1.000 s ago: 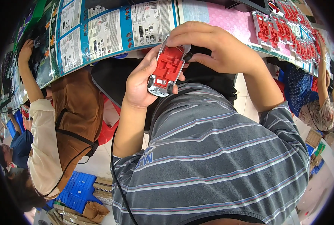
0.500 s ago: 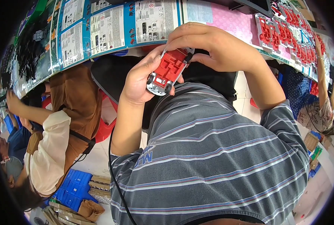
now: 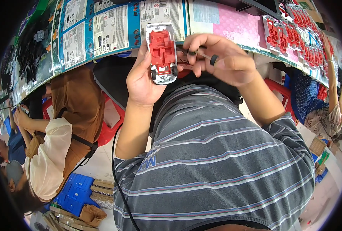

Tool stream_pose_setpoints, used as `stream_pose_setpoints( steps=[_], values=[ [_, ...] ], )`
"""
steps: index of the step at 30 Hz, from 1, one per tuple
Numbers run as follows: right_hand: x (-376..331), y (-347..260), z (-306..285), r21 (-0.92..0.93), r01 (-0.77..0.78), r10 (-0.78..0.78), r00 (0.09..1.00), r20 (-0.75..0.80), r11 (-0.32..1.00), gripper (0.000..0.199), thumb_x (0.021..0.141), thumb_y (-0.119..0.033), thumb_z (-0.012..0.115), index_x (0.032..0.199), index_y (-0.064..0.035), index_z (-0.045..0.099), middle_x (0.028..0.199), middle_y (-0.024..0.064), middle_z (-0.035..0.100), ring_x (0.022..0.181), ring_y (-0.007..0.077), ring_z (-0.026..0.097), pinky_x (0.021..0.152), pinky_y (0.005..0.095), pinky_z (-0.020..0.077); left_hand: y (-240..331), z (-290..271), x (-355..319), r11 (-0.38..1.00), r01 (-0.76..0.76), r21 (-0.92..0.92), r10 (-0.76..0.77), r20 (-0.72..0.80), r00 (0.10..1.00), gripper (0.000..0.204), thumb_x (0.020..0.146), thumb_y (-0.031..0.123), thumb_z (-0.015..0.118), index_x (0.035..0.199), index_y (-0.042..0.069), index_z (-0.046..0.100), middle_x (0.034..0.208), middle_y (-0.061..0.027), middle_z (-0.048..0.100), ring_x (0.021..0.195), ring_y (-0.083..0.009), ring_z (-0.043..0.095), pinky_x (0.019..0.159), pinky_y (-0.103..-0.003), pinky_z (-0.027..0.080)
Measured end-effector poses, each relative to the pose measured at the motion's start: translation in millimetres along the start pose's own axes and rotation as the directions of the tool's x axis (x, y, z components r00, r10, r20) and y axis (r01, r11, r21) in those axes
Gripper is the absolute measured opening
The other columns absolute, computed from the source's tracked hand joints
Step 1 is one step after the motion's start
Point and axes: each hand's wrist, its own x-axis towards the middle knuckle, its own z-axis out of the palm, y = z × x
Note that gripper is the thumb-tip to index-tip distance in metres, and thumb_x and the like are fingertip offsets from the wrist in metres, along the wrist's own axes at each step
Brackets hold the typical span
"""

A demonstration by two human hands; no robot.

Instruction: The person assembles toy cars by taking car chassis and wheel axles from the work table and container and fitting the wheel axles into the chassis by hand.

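My left hand (image 3: 143, 81) is wrapped round a toy car (image 3: 163, 57), held underside up. The car has a white and silver body and a red interior or base, with black wheels on an axle at its near end. To the right of the car, my right hand (image 3: 230, 63) pinches a thin axle with a black wheel (image 3: 214, 59) at each end. The right fingers are slightly blurred. A short gap separates this wheel set from the car.
Ahead is a table covered with printed card sheets (image 3: 111, 32) under a clear cover and a pink sheet (image 3: 234, 25). Several red and white car parts (image 3: 290, 34) lie at its right. Black parts (image 3: 21, 54) are heaped at far left. A co-worker (image 3: 49, 154) sits at left.
My right hand has drawn away from the car and now shows a wheel axle in its fingers. My left hand has turned the car more upright in view and moved it slightly left and farther away.
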Motion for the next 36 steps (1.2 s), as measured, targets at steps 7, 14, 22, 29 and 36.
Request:
stream_pose_setpoints(
  steps=[7,14,22,29,36],
  values=[
    [-3,24,33,-0.514,-0.014,-0.131,0.961,-0.245,0.858,0.028,0.075,0.013,0.053,0.100,0.0039,0.061,0.121,0.0120,0.047,0.088,0.0159,0.060,0.075,0.0273,0.0528,-8,-5,-2,0.988,-0.149,0.047,0.149,0.007,0.989,0.057,0.104,0.029,0.038,0.155,0.007,0.024,0.155,-0.0235,0.033,0.128,-0.0400,0.052,0.106,-0.052,0.044],
    [10,45,49,-0.950,-0.104,-0.364,0.907,-0.212,0.295,0.052,0.076,-0.020,0.085,0.113,0.0083,0.061,0.118,0.0137,0.049,0.097,0.0209,0.060,0.085,0.0303,0.0534,-20,9,-1,0.913,-0.301,0.276,0.333,-0.076,0.940,0.058,0.103,0.024,0.042,0.154,0.013,0.016,0.150,-0.0175,0.039,0.127,-0.0355,0.052,0.105,-0.048,0.046],
    [16,46,42,-0.970,-0.090,-0.387,0.905,-0.175,0.227,0.052,0.069,-0.020,0.087,0.106,0.0075,0.063,0.111,0.0144,0.052,0.086,0.0203,0.062,0.078,0.0303,0.0544,-24,0,-3,0.917,-0.297,0.265,0.329,-0.084,0.941,0.059,0.103,0.024,0.047,0.152,0.010,0.019,0.148,-0.0149,0.040,0.129,-0.0328,0.051,0.108,-0.047,0.042],
    [16,15,33,-0.984,0.142,-0.466,0.882,0.074,0.111,0.054,0.067,-0.017,0.083,0.109,0.0069,0.060,0.117,0.0154,0.047,0.086,0.0230,0.064,0.075,0.0328,0.0570,-13,-5,-4,0.946,-0.137,0.294,0.174,-0.101,0.980,0.055,0.103,0.027,0.043,0.151,0.005,0.028,0.143,-0.0204,0.048,0.121,-0.0331,0.057,0.100,-0.048,0.050],
    [28,-45,14,-0.925,0.364,-0.155,0.913,0.378,-0.112,0.062,0.060,-0.005,0.080,0.119,-0.0009,0.060,0.129,0.0157,0.049,0.116,0.0332,0.054,0.097,0.0395,0.0480,7,-6,-10,0.969,0.143,0.204,-0.154,0.042,0.987,0.064,0.099,0.029,0.053,0.149,-0.003,0.028,0.131,-0.0226,0.055,0.100,-0.0318,0.066,0.069,-0.039,0.059]
  ],
)
